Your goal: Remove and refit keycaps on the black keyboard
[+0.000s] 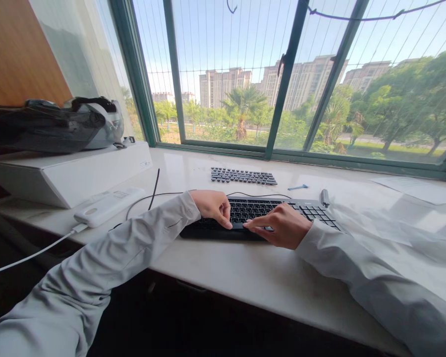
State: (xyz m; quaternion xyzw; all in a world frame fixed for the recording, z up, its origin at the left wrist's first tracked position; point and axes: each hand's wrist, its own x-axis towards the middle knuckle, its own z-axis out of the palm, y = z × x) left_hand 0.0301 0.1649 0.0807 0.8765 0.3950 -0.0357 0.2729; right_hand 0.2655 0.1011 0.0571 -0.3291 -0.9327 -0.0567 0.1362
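Observation:
A black keyboard [241, 210] lies on the white counter, its main section showing bare key sockets, while keys remain on the number pad [317, 213]. My left hand [212, 204] is closed over the keyboard's left part, fingers curled under and thumb pointing down at the front row. What those curled fingers hold, if anything, is hidden. With thumb and index finger nearly together, my right hand [284, 225] is at the front row, on the right end of a dark space bar [238, 226]. Behind the keyboard, loose black keycaps [244, 176] are laid out in rows.
A small blue tool [298, 187] and a short dark cylinder [324, 198] lie behind the keyboard. Clear plastic wrapping [386, 223] covers the right side. At left are a white power bank [109, 206] with a cable and a white box [78, 173] under a dark bag.

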